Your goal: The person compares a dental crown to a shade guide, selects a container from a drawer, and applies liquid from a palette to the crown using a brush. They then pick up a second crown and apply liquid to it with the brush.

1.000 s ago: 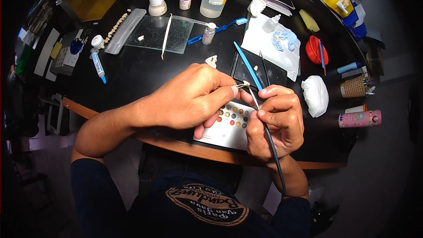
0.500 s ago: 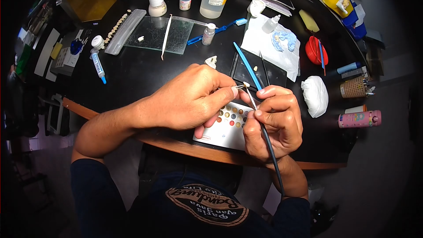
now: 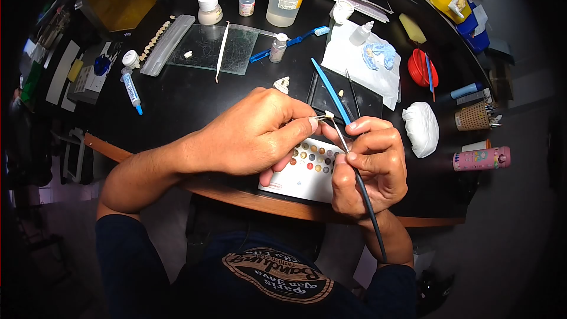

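Near the far edge of the white palette, the tiny tooth sits in the tweezers pinched by the left hand. The right hand pinches the brush, its tip slanting toward the tooth; I cannot tell if they touch.

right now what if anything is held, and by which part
Right hand: brush, near its tip, and blue stick, by its lower end. Left hand: thin tool, near its tip, with a white piece at the end.
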`<move>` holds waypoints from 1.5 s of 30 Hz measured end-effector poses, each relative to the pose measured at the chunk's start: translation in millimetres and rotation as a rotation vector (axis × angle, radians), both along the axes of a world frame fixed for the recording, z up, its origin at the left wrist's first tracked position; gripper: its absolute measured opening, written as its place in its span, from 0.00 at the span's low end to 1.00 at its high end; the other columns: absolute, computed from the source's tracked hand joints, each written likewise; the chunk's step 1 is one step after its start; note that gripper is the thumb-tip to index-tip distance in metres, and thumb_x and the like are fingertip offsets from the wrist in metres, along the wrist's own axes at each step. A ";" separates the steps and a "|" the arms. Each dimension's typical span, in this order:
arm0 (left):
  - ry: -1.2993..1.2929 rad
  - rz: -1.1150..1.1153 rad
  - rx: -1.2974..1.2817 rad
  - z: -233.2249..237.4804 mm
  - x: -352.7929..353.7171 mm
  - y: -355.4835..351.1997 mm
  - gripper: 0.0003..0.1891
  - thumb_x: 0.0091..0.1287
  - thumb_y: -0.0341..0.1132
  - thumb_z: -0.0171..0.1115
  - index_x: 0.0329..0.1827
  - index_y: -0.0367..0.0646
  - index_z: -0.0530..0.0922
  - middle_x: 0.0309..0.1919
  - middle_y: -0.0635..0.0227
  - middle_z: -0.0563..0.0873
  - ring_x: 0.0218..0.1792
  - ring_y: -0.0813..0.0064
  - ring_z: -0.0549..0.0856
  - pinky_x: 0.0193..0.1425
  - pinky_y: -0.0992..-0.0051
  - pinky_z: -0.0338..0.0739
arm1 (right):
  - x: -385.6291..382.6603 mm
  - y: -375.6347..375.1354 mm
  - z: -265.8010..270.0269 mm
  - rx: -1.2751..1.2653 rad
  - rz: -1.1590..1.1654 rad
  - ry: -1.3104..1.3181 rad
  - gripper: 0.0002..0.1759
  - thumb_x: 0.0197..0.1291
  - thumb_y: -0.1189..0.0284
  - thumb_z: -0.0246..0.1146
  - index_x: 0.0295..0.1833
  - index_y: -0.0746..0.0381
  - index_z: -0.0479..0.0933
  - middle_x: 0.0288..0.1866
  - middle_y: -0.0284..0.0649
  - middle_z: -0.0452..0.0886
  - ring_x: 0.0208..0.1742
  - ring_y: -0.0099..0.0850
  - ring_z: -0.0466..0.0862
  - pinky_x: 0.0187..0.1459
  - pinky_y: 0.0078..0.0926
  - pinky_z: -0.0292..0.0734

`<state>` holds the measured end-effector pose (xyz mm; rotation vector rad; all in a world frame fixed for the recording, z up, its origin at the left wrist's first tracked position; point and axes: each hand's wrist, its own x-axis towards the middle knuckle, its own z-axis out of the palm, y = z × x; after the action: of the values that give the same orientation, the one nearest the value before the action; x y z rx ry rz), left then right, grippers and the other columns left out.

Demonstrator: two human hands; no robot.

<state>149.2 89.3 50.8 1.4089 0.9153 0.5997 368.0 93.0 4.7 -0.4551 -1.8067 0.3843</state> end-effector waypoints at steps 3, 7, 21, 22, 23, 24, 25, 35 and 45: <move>0.030 -0.028 0.160 -2.0 -2.4 3.0 0.18 0.86 0.35 0.49 0.60 0.33 0.85 0.18 0.69 0.81 0.18 0.84 0.81 0.24 0.79 0.74 | 2.8 -2.3 1.1 -0.061 0.039 0.083 0.11 0.47 0.88 0.65 0.36 0.65 0.76 0.32 0.43 0.79 0.44 0.42 0.86 0.40 0.36 0.88; 0.055 -0.035 0.378 -7.6 -3.5 5.7 0.15 0.84 0.31 0.52 0.61 0.37 0.86 0.22 0.67 0.83 0.25 0.82 0.83 0.31 0.75 0.77 | 6.8 -2.3 4.3 -0.038 0.121 0.159 0.09 0.51 0.86 0.66 0.37 0.65 0.76 0.33 0.44 0.79 0.43 0.40 0.83 0.40 0.36 0.89; 0.026 -0.169 0.596 -22.5 -5.8 16.4 0.15 0.78 0.28 0.57 0.61 0.34 0.85 0.54 0.52 0.92 0.53 0.59 0.93 0.58 0.62 0.85 | 16.3 -4.4 13.0 -0.105 0.237 0.083 0.10 0.47 0.85 0.67 0.35 0.64 0.77 0.32 0.43 0.80 0.47 0.41 0.83 0.52 0.50 0.92; 0.016 -0.166 0.603 -22.4 -5.5 16.2 0.15 0.78 0.28 0.57 0.61 0.34 0.85 0.55 0.52 0.92 0.53 0.59 0.93 0.58 0.62 0.86 | 16.7 -4.6 13.2 -0.100 0.227 0.068 0.10 0.47 0.85 0.67 0.35 0.64 0.77 0.32 0.43 0.80 0.47 0.41 0.83 0.52 0.49 0.92; 0.005 -0.163 0.610 -22.5 -5.0 15.9 0.15 0.78 0.29 0.57 0.61 0.34 0.85 0.55 0.52 0.92 0.53 0.59 0.93 0.58 0.62 0.86 | 16.3 -4.2 12.7 -0.087 0.220 0.063 0.10 0.46 0.85 0.67 0.35 0.64 0.77 0.32 0.42 0.80 0.47 0.41 0.83 0.51 0.48 0.92; -0.005 -0.160 0.617 -22.8 -4.7 15.8 0.15 0.79 0.29 0.57 0.61 0.34 0.85 0.56 0.53 0.92 0.53 0.59 0.93 0.58 0.62 0.86 | 15.2 -3.4 11.8 -0.073 0.213 0.059 0.10 0.46 0.85 0.67 0.35 0.64 0.77 0.32 0.42 0.80 0.47 0.41 0.83 0.50 0.47 0.92; -0.006 -0.161 0.614 -23.1 -4.7 15.9 0.15 0.79 0.29 0.57 0.61 0.34 0.85 0.56 0.53 0.92 0.53 0.59 0.93 0.58 0.62 0.86 | 14.5 -2.9 11.4 -0.060 0.207 0.055 0.10 0.45 0.85 0.67 0.34 0.64 0.76 0.32 0.42 0.80 0.46 0.41 0.83 0.50 0.46 0.91; 0.025 -0.170 0.611 -22.7 -6.3 16.6 0.15 0.78 0.30 0.58 0.60 0.34 0.86 0.57 0.53 0.92 0.52 0.58 0.93 0.57 0.62 0.87 | 15.6 -4.8 11.0 -0.087 0.199 0.069 0.09 0.46 0.85 0.67 0.34 0.64 0.77 0.32 0.42 0.80 0.47 0.41 0.84 0.50 0.43 0.89; 0.017 -0.180 0.589 -22.0 -6.8 16.0 0.15 0.79 0.31 0.58 0.61 0.35 0.86 0.55 0.51 0.92 0.52 0.59 0.93 0.56 0.63 0.86 | 18.6 -4.0 8.8 -0.088 0.212 0.087 0.10 0.47 0.84 0.67 0.35 0.63 0.76 0.32 0.41 0.80 0.45 0.41 0.84 0.48 0.40 0.85</move>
<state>142.4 105.4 28.8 2.0000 0.6342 0.7556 386.6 89.0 13.6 -0.3031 -1.7634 0.6235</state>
